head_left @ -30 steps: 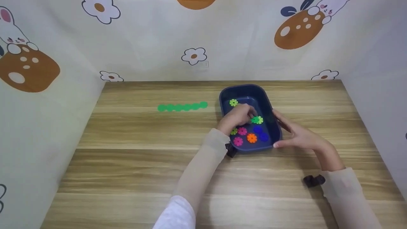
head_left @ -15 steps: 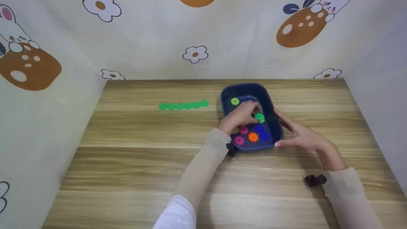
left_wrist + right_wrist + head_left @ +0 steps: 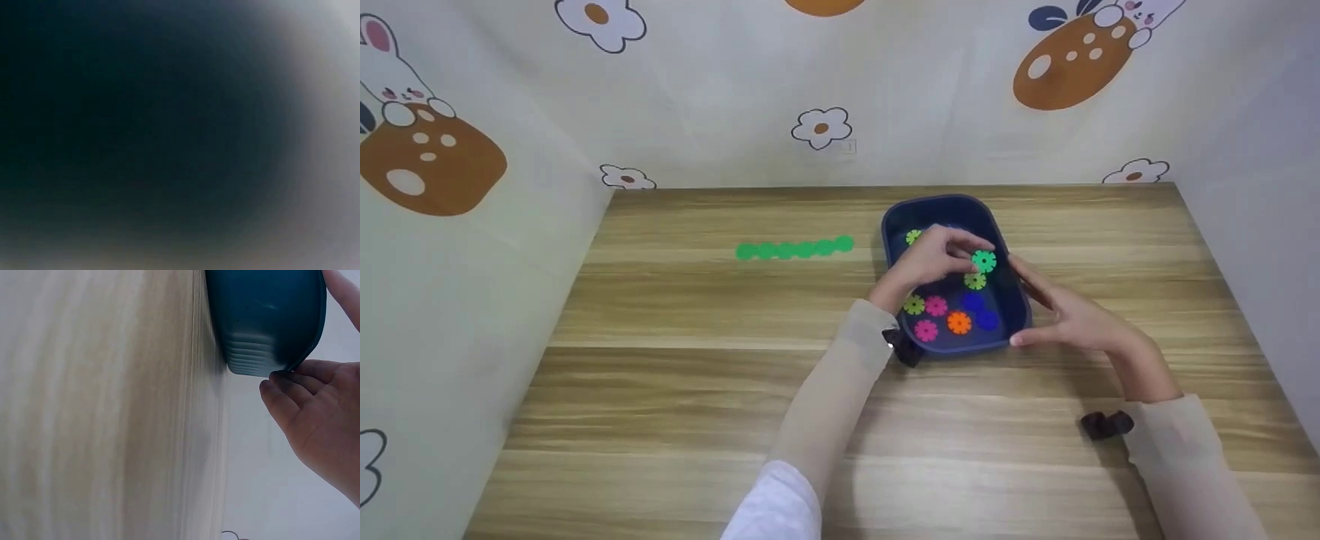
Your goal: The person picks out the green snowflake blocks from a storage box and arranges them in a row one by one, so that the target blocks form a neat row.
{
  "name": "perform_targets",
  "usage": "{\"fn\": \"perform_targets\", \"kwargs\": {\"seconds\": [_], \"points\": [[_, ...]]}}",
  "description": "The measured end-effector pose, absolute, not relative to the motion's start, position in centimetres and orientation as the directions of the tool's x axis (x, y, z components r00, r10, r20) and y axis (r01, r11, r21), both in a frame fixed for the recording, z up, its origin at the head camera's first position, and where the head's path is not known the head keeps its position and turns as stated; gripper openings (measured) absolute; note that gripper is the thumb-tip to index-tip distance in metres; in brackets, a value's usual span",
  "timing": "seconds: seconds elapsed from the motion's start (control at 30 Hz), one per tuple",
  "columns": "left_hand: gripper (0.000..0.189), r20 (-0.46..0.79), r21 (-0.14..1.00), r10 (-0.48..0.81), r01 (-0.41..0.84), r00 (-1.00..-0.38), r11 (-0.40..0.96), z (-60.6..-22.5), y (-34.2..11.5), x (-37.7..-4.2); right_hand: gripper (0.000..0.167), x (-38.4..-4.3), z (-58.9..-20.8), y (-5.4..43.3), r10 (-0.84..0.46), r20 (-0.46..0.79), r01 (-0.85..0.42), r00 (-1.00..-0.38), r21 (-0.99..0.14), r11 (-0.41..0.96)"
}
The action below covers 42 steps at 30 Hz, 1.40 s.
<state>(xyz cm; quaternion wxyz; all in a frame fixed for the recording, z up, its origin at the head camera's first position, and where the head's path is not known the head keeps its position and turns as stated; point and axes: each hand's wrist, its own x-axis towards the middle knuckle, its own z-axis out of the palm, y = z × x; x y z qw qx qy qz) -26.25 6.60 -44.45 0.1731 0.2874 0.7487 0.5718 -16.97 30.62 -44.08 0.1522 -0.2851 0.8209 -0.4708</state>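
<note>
My left hand [image 3: 936, 255] is over the dark blue plastic bin [image 3: 1016, 330] and pinches a green notched plastic disc [image 3: 984, 262] between thumb and fingers. Just below that disc, a yellow-green disc [image 3: 975, 281] shows in the bin. My right hand [image 3: 1069, 319] rests against the bin's right side, fingers along the wall and thumb at the near corner. In the right wrist view, fingertips touch the rim of the bin [image 3: 264, 320]. A row of joined green discs [image 3: 795, 249] lies on the table left of the bin. The left wrist view is dark and blurred.
Inside the bin lie pink discs [image 3: 936, 306], an orange disc [image 3: 959, 323], blue discs [image 3: 985, 320] and more yellow-green discs [image 3: 913, 304]. The wood-grain table [image 3: 675, 390] meets a patterned wall covering [image 3: 720, 90] at the back.
My left hand has lifted the green disc off the yellow-green one, moving it slightly up and right. The right hand stays against the bin.
</note>
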Motion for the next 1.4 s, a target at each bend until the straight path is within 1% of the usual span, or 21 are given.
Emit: {"fn": "perform_targets", "kwargs": {"seconds": [0.2, 0.33, 0.43, 0.53, 0.63, 0.8, 0.93, 1.07, 1.2, 1.33, 1.4], "points": [[0.030, 0.116, 0.975, 0.600, 0.207, -0.791, 0.085, -44.4, 6.5, -25.7, 0.107, -16.6, -44.0, 30.6, -0.611, 0.016, -0.323, -0.792, -0.859, 0.396], [0.031, 0.177, 0.973, 0.578, 0.229, -0.797, 0.019, -44.4, 6.4, -25.2, 0.107, -16.2, -44.0, 30.7, -0.617, 0.025, -0.329, -0.786, -0.862, 0.385], [0.031, 0.208, 0.968, 0.550, 0.249, -0.809, 0.001, -44.0, 5.8, -25.0, 0.106, -16.0, -44.0, 30.7, -0.621, 0.026, -0.335, -0.783, -0.859, 0.387], [0.031, 0.226, 0.962, 0.507, 0.271, -0.831, 0.015, -43.2, 4.5, -24.9, 0.106, -15.9, -43.9, 30.7, -0.605, 0.004, -0.321, -0.796, -0.850, 0.417], [0.030, 0.211, 0.966, 0.458, 0.256, -0.864, 0.038, -42.3, 2.7, -25.1, 0.106, -15.9, -43.7, 30.8, -0.586, -0.008, -0.311, -0.811, -0.841, 0.443], [0.031, 0.177, 0.975, 0.349, 0.211, -0.920, 0.064, -41.4, -1.1, -26.0, 0.106, -16.1, -43.3, 30.9, -0.580, 0.004, -0.323, -0.814, -0.834, 0.447], [0.031, 0.181, 0.978, 0.238, 0.200, -0.954, 0.057, -41.2, -4.8, -26.4, 0.106, -16.2, -43.2, 30.6, -0.581, 0.004, -0.325, -0.814, -0.833, 0.448], [0.030, 0.136, 0.990, 0.119, 0.139, -0.983, 0.014, -41.3, -8.6, -26.5, 0.106, -16.3, -43.1, 30.3, -0.570, -0.018, -0.319, -0.822, -0.814, 0.486], [0.028, 0.091, 0.995, 0.009, 0.091, -0.996, -0.036, -41.6, -12.1, -26.4, 0.107, -16.2, -43.0, 30.2, -0.547, -0.051, -0.305, -0.836, -0.785, 0.539], [0.028, 0.070, 0.996, -0.091, 0.075, -0.993, -0.044, -42.3, -15.4, -26.1, 0.107, -16.1, -43.0, 30.1, -0.544, -0.065, -0.293, -0.837, -0.786, 0.545], [0.028, 0.035, 0.998, -0.148, 0.044, -0.988, -0.055, -42.7, -17.0, -26.0, 0.107, -16.1, -43.0, 30.1, -0.541, -0.070, -0.287, -0.838, -0.787, 0.546]]}}
